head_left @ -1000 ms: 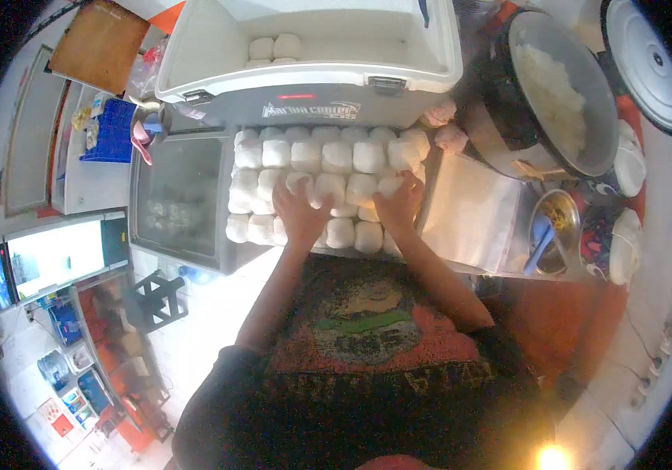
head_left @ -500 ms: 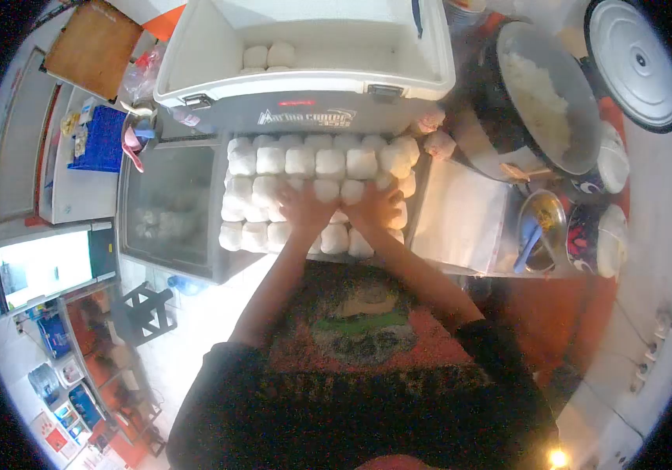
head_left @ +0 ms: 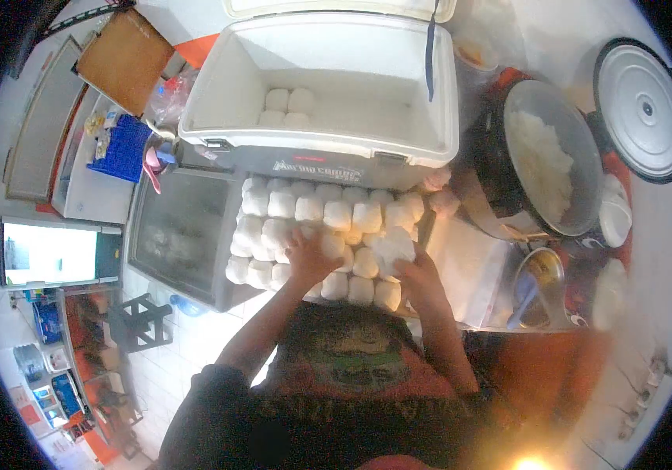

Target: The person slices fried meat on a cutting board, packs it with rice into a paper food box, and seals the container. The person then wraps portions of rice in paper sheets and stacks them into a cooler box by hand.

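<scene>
White cooler [head_left: 351, 63]: stood open at the rear, with a small cluster of rounded bundles [head_left: 300, 100] seated on its floor, toward the left.
Bundle stack [head_left: 308, 208]: ranged in rows just before the cooler, some bundles piled on others.
Black pot [head_left: 486, 149]: placed to the right and partly filled with a white heap [head_left: 539, 164].
Paper sheets [head_left: 465, 270]: laid flat on the surface, right of the stack.
Metal bowl [head_left: 559, 274]: set beyond the sheets, with a blue-handled utensil [head_left: 525, 301] rested in it.
Left hand [head_left: 312, 257]: spread over bundles mid-stack; whether one is gripped cannot be told.
Right hand [head_left: 420, 276]: grip closed around a white bundle [head_left: 393, 244], held at the stack's right part; contact with those beneath is hidden.
White bundle, handling: judged soft and rather weighty for its size, easily dented by a hard pinch, its covering possibly slippery.
White bundle, hold: best taken low around the sides, with curved fingers and thumb opposed, the top left unpressed.
</scene>
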Motion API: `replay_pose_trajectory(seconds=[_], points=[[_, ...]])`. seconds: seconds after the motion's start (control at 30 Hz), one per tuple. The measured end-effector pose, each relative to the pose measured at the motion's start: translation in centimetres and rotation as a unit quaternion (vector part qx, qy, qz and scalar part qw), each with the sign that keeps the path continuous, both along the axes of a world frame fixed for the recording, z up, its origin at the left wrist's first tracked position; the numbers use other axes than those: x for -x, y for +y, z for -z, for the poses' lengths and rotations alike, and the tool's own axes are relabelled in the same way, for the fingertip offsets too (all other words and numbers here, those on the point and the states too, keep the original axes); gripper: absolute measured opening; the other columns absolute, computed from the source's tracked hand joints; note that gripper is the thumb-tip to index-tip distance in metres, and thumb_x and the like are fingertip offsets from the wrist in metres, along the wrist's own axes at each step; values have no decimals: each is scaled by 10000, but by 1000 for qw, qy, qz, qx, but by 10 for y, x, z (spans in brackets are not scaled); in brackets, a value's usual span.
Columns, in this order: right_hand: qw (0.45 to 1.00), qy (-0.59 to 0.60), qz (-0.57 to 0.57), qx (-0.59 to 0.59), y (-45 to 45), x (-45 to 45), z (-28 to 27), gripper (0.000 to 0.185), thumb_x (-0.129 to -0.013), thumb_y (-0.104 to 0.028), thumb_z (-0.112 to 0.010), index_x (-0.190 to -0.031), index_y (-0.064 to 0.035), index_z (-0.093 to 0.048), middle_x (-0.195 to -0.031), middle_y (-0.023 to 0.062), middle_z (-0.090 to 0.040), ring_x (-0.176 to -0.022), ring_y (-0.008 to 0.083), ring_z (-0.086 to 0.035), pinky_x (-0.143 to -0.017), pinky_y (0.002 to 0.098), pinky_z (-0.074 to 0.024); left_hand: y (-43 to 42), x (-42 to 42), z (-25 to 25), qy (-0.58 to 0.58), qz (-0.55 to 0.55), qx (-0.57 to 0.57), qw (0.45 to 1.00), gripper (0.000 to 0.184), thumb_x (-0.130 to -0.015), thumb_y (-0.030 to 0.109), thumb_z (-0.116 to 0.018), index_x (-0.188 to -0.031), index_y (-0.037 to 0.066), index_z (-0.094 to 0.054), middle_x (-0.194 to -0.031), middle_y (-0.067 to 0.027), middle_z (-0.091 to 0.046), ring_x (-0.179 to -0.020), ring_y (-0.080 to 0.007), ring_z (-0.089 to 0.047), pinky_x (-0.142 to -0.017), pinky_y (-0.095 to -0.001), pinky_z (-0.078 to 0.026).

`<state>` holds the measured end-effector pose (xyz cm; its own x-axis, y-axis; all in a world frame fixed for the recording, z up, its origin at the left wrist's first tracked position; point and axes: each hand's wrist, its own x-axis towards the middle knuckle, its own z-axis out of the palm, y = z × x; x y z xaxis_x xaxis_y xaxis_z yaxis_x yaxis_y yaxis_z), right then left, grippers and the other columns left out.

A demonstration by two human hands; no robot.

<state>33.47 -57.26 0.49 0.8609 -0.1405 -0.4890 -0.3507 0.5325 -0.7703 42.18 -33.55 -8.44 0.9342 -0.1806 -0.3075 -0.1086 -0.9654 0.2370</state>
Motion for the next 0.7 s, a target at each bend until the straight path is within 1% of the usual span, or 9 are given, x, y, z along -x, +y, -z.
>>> replay_pose_trajectory(seconds=[0.13, 0.3, 0.33, 0.4, 0.47, 0.53, 0.57, 0.63, 0.7], points=[[998, -55, -16, -15, -11, 6, -53, 589, -816, -23, -628, -1377, 23, -454, -1208, 110, -618, -1034, 201, -629, -894, 342, -507, -6, -3, -8, 22, 1, 1, 1000, 1055, -621, 542, -807, -1501, 227, -317, -1508, -339, -154, -1388, -569, -155, -1018, -743, -269], [994, -67, 23, -77, -21, 3, -31, 506, -838, -45, -644, -1321, 4, -499, -1187, 106, -626, -1018, 197, -631, -893, 332, -517, -3, -15, -31, 73, -10, 23, 997, 1005, -626, 560, -801, -1459, 189, -381, -1503, -311, -173, -1367, -562, -187, -1049, -676, -300], [996, -51, 16, -69, -23, -1, -42, 779, -719, -75, -752, -1400, 28, -389, -1246, 138, -597, -1110, 243, -601, -952, 366, -492, 3, -17, -33, 92, 1, 52, 994, 993, -625, 565, -800, -1442, 161, -404, -1502, -301, -180, -1365, -552, -196, -1069, -633, -316], [998, -34, 11, -60, -23, -14, -72, 1066, -599, -104, -860, -1479, 52, -279, -1306, 169, -568, -1203, 289, -570, -1011, 399, -467, 18, -16, -20, 81, 23, 50, 995, 966, -637, 520, -807, -1421, 110, -418, -1493, -279, -218, -1374, -498, -220, -1082, -567, -332], [986, -130, -14, -102, -21, -44, -115, 1110, -556, -112, -882, -1481, 42, -287, -1321, 163, -562, -1224, 289, -558, -1024, 399, -458, 32, -18, -23, 71, 45, 52, 995, 939, -650, 476, -814, -1400, 59, -433, -1485, -257, -257, -1384, -444, -244, -1094, -501, -349], [980, -189, -25, -52, -18, -80, -156, 1079, -552, -151, -889, -1457, 42, -332, -1315, 155, -569, -1219, 275, -557, -1025, 387, -455, 45, -22, -58, 217, -98, 336, 911, 923, -684, 342, -828, -1415, -7, -385, -1441, -207, -369, -1374, -331, -322, -1103, -424, -346], [976, -216, -26, 11, -15, -103, -174, 1036, -563, -187, -890, -1431, 45, -374, -1304, 148, -578, -1207, 261, -561, -1023, 376, -455, 58, -26, -65, 217, -97, 341, 910, 923, -684, 342, -828, -1415, -7, -385, -1441, -207, -369, -1374, -331, -322, -1103, -424, -346], [965, -222, -63, 125, -5, -160, -212, 938, -606, -240, -875, -1385, 48, -440, -1266, 136, -604, -1163, 236, -576, -996, 362, -463, 88, -33, -75, 393, -164, 581, 693, 929, -711, 236, -829, -1453, -10, -327, -1396, -164, -449, -1334, -283, -396, -1101, -405, -347], [959, -198, -91, 179, 7, -222, -220, 882, -638, -257, -861, -1364, 48, -463, -1238, 131, -620, -1131, 226, -588, -973, 359, -471, 123, -34, -87, 427, -150, 654, 607, 1004, -708, 190, -827, -1504, 9, -243, -1435, -159, -430, -1337, -294, -415, -1109, -406, -352]])
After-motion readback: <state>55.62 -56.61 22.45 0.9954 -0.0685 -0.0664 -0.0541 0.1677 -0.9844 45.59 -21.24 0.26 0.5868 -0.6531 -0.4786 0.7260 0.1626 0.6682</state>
